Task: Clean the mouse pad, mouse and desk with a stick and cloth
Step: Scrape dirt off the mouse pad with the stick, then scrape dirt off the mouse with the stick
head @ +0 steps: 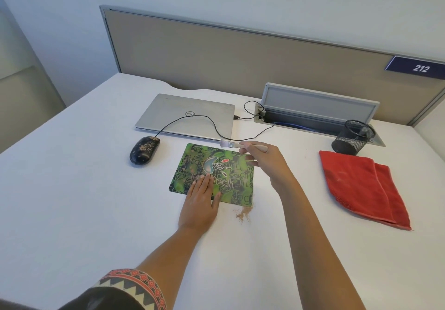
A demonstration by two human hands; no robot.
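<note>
Mouse: the black, dusty computer mouse sits on the white desk, left of the pad, with its cord end pointing away and a bit right.
Left hand: the left hand lies flat, fingers straight, on the green patterned mouse pad.
Brush: the small pale stick brush lies sideways over the pad's far right corner, hairs pointing left.
Right hand: the right hand pinches the brush handle.
Cloth: the red folded cloth lies well apart, to the right.

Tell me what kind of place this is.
Most likely an office cubicle workstation: a fabric partition panel behind the white desk carries a number plate reading 212, a closed laptop lies on it, and a flip-up cable box is built in.
</note>
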